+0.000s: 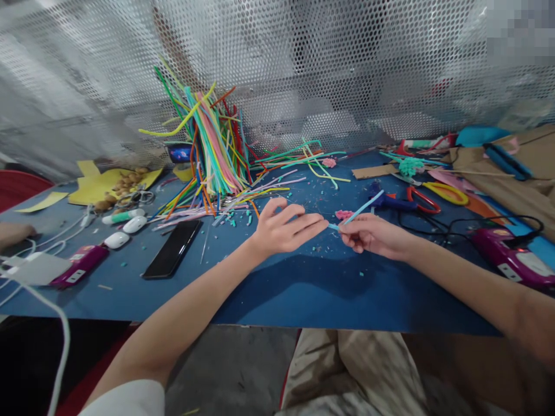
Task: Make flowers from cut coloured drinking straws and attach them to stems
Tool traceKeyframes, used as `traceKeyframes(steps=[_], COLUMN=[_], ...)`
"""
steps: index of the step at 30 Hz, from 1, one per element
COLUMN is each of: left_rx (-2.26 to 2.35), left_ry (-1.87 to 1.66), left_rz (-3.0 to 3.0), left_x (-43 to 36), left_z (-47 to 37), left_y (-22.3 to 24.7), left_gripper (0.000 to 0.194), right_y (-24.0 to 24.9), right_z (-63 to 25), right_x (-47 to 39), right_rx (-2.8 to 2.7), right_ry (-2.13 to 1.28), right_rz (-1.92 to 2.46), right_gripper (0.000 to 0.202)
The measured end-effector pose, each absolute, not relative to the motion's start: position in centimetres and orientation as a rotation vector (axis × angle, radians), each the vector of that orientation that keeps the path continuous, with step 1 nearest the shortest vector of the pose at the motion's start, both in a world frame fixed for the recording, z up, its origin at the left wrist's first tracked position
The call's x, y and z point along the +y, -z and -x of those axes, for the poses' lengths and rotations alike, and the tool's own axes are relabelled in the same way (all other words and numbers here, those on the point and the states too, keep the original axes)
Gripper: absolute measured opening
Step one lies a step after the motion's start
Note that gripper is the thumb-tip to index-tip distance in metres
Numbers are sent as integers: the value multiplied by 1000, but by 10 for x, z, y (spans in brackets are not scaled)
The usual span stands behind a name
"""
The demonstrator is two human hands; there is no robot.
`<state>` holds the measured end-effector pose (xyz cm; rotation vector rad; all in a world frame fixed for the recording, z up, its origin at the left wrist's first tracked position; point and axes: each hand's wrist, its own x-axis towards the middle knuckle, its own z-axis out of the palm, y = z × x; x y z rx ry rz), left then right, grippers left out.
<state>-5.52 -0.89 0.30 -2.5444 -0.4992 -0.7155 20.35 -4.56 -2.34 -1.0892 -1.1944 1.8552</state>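
A light blue pipe cleaner [366, 206] is held in front of me above the table. My right hand [373, 236] pinches it between thumb and fingertips, with its longer free part slanting up to the right. At its short end, to the left, my left hand [288, 230] meets it with the fingertips; the thumb is hidden and the other fingers are loosely bent. Just behind my right hand lies a small pink fuzzy piece [345, 214]. Tiny blue-green clippings [248, 218] are scattered beyond my left hand.
A tall bundle of coloured pipe cleaners [217, 144] stands at the back. A black phone [172, 249] lies left. Right are a blue glue gun [392, 202], scissors with red handles [422, 199] and a purple power strip [507, 254]. Another person's hand [16, 234] shows far left.
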Motion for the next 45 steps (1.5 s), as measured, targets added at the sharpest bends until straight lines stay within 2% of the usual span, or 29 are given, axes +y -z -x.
traceKeyframes(steps=[3,6,10,15,20,23,31,37,45], left_rx=[-499,-473,-389,-538,-597,-695,-1377,-1614,-1933], left_ry=[751,751,777,827,711,744,873,879,1028], left_rz=[2621,2684,2699,2609,2656,2683,2895,3251,3540], left_x=[-9,-8,-4,-4,-10,-12,-23,-27,-19], left_z=[57,56,51,44,40,37,29,29,30], left_y=[-4,-6,-6,-1,2,5,4,-9,-6], left_gripper=[21,17,15,16,23,24,23,41,45], right_y=[22,28,38,43,47,46,40,35,30], right_z=[-204,-204,-204,-208,-214,-216,-223,-231,-235], right_x=[-46,-44,-41,-38,-30,-28,-29,-29,-32], right_rx=[-1256,-1414,-1718,-1932,-2126,-2194,-2242,-2264,-2297], right_ry=[-1870,-1706,-1262,-607,-219,-91,232,260,507], right_rz=[1093,1110,1142,1132,1003,979,894,605,594], right_gripper=[26,29,26,22,17,18,21,25,31])
